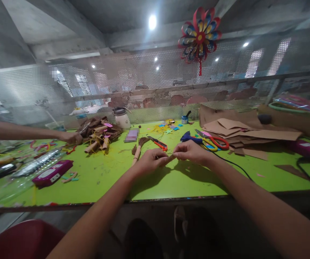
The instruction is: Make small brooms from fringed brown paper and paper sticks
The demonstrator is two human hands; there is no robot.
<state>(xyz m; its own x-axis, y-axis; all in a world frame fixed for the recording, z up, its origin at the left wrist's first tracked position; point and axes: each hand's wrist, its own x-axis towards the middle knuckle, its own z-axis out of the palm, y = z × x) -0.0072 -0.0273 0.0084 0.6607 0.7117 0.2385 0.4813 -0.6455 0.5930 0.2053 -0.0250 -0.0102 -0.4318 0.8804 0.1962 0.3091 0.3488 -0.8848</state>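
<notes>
Both hands meet above the green table, pinching a small brown strip, likely paper, from either end. My left hand is closed on its left end, and my right hand grips the other with thumb and fingertips. Just beyond my left hand lies a brown paper roll with a frayed, brush-like end. An orange utility knife rests behind the strip. Past my right hand are a blue glue gun with a black cord and red-handled scissors.
Brown paper sheets are stacked at right. A co-worker's hand touches a brown paper bundle at left. Nearer are a purple power strip and a plastic bottle. A white jug stands behind.
</notes>
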